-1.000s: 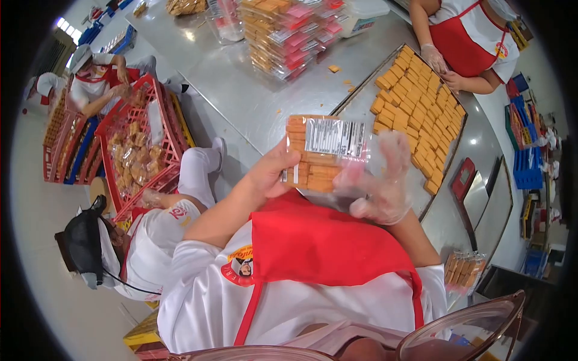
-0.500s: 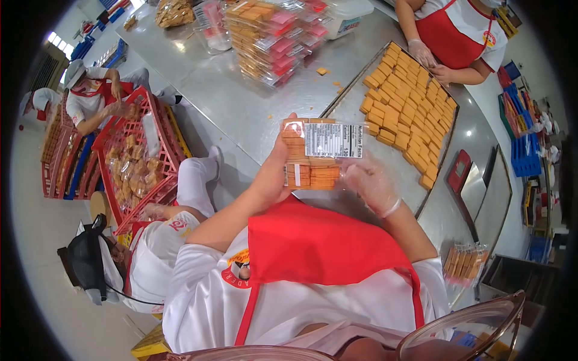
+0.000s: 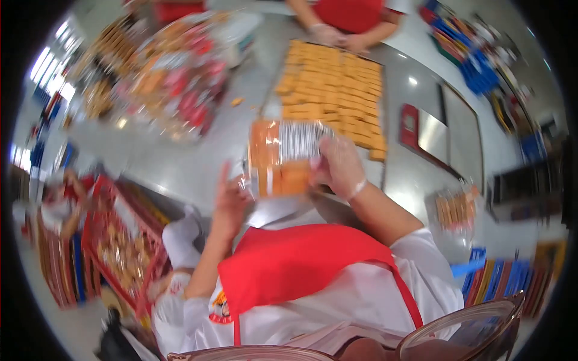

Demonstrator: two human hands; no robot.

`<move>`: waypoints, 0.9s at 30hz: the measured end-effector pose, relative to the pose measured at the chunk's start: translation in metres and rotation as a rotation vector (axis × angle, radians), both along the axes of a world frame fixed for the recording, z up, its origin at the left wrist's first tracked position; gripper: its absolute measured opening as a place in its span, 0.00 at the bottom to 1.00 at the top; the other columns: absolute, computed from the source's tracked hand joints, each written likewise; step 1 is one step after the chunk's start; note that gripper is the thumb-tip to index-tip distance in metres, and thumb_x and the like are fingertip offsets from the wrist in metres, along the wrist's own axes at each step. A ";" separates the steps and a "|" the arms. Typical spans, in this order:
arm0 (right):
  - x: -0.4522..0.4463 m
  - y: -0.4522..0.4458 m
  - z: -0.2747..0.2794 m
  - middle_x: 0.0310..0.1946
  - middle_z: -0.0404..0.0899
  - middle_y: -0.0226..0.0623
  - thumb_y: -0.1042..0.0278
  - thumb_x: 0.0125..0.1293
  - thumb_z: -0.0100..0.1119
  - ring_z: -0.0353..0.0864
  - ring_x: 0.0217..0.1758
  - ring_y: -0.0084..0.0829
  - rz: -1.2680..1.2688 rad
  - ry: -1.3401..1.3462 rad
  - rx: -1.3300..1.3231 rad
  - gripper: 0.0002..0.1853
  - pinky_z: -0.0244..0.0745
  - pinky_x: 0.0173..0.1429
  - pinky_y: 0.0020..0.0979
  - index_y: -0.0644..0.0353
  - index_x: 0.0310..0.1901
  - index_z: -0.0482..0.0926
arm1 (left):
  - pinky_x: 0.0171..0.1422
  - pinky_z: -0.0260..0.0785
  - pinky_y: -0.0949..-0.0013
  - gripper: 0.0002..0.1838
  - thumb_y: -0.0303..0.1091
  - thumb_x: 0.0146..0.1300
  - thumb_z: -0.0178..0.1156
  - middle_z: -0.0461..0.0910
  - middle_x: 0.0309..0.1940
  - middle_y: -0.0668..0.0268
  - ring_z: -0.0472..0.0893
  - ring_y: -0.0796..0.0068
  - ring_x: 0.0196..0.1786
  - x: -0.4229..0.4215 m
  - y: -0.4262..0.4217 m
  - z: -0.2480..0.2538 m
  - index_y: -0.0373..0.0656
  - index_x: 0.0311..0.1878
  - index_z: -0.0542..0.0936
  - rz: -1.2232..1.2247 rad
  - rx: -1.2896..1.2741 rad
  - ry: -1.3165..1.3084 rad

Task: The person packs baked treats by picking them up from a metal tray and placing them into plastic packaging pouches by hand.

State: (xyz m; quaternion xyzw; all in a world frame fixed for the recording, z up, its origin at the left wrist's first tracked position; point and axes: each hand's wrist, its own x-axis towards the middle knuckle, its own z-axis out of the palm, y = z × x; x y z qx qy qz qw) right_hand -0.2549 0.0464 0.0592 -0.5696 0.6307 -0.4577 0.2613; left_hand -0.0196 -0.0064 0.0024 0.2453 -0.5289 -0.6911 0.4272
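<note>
My gloved right hand (image 3: 342,169) grips the right side of a clear plastic pack of orange-brown biscuits (image 3: 282,180). A white nutrition label with black print lies across the pack's upper part. My left hand (image 3: 230,195) is just beside the pack's left edge, its index finger stretched up and the fingers apart. Blur hides whether it still touches the wrapper. Beyond the pack, rows of cut orange biscuit pieces (image 3: 331,84) cover a tray on the steel table (image 3: 180,171).
A blurred pile of filled packs (image 3: 174,78) stands at the upper left. A red-handled scraper-like blade (image 3: 421,129) lies on the right, with another biscuit pack (image 3: 456,209) below it. Red crates (image 3: 123,240) hold bagged goods. A co-worker's hands (image 3: 337,39) rest behind the biscuit tray.
The pack has shifted left and is now gripped by my right hand. My left hand has come off its hold on the pack's left side. The view has turned toward the right.
</note>
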 end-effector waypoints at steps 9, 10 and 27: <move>-0.210 0.060 -0.039 0.32 0.71 0.37 0.62 0.65 0.43 0.72 0.31 0.30 -0.921 -1.064 -0.869 0.12 0.74 0.33 0.31 0.63 0.42 0.67 | 0.52 0.61 0.70 0.22 0.36 0.64 0.46 0.69 0.49 0.60 0.70 0.71 0.49 0.053 -0.057 -0.028 0.41 0.59 0.60 0.412 -0.073 -0.309; -0.227 0.075 -0.053 0.32 0.70 0.36 0.60 0.65 0.43 0.71 0.31 0.30 -0.964 -1.069 -0.836 0.13 0.73 0.33 0.31 0.62 0.41 0.67 | 0.53 0.61 0.70 0.21 0.34 0.63 0.47 0.69 0.49 0.60 0.70 0.71 0.50 0.058 -0.063 -0.035 0.41 0.59 0.61 0.431 -0.098 -0.383; -0.170 0.143 -0.100 0.15 0.64 0.31 0.43 0.60 0.46 0.63 0.15 0.25 -1.074 -0.753 -0.338 0.22 0.59 0.17 0.26 0.56 0.26 0.67 | 0.58 0.55 0.57 0.19 0.34 0.49 0.59 0.68 0.52 0.55 0.66 0.55 0.55 0.042 -0.077 -0.044 0.44 0.46 0.73 0.357 -0.977 -1.093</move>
